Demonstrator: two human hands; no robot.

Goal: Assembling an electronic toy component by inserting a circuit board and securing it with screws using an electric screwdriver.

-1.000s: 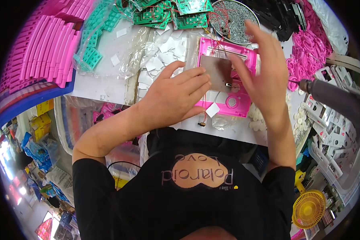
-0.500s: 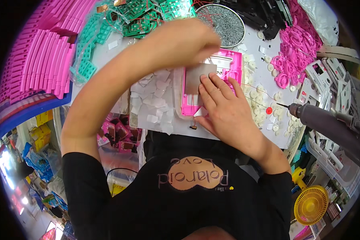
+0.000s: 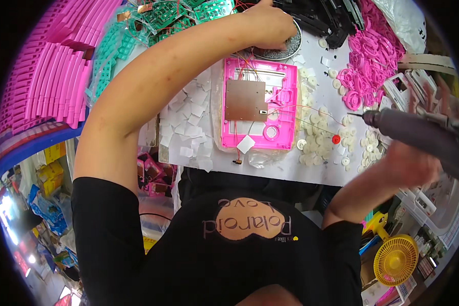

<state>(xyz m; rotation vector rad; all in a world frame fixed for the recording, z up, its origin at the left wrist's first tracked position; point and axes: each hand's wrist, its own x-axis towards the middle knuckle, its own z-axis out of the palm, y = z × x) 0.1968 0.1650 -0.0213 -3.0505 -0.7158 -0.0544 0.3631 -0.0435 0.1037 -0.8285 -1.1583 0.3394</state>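
Note:
A pink plastic frame [image 3: 283, 102] lies flat on the white table with a grey metal plate [image 3: 246, 99] set in it and thin red wires across its top. My left hand [image 3: 268, 23] reaches far over it, fingers curled down into a round dish of small screws [image 3: 285, 48]; what the fingers pinch is hidden. At the right, apart from the frame, my blurred right hand [image 3: 413, 163] grips a grey electric screwdriver [image 3: 418, 132], whose tip points left toward the frame.
White paper squares [image 3: 188, 122] lie left of the frame, and white discs [image 3: 331, 132] with one red disc [image 3: 335, 138] to its right. Pink rings [image 3: 367, 71], black parts [image 3: 321, 20], green circuit boards [image 3: 173, 13] and stacked pink rails [image 3: 46, 76] crowd the back. A yellow fan [image 3: 395, 260] sits low right.
My left hand has lifted off the pink frame and stretched up to the screw dish. My right hand has left the frame and swung right onto the screwdriver.

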